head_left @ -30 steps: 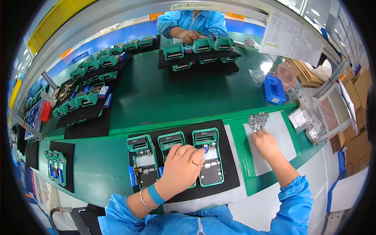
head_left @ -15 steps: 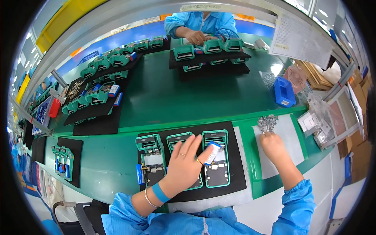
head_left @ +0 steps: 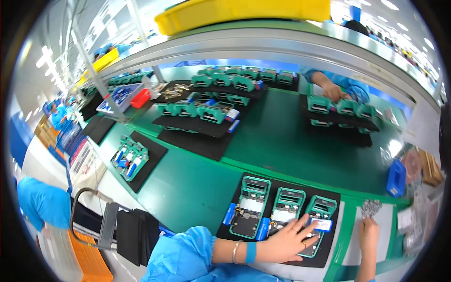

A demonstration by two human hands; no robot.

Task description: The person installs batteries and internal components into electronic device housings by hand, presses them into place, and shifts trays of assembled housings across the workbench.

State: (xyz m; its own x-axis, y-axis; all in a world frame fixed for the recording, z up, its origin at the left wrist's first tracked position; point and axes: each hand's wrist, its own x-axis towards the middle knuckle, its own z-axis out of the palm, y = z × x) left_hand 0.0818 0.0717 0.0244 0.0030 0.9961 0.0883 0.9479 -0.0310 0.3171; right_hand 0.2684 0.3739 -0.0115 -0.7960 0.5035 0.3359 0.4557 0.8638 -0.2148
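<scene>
My left hand [head_left: 287, 240] lies with its fingers spread over the rightmost green-framed device housing [head_left: 323, 203]. Beside its fingertips is a blue-and-white battery pack [head_left: 322, 225], lying across that housing. To the left are the middle housing [head_left: 287, 199] and another one [head_left: 245, 223], each with a dark circuit board and a blue battery [head_left: 229, 214] along its side. At the right, my right hand [head_left: 369, 233] has its fingertips drawn together at a pile of small silvery metal parts [head_left: 370, 207]; what is between them is too small to make out.
A black mat [head_left: 225, 229] lies under the three housings. More housings stand on black boards [head_left: 192, 126] at the back. A blue bin [head_left: 396, 178] sits at the right. Across the bench, another person's hand [head_left: 331, 90] works at housings. A chair [head_left: 110, 225] stands at lower left.
The whole view has swung left, so the bench appears shifted right and tilted. My left hand stays over the housings with its fingers spread; my right hand remains at the metal parts.
</scene>
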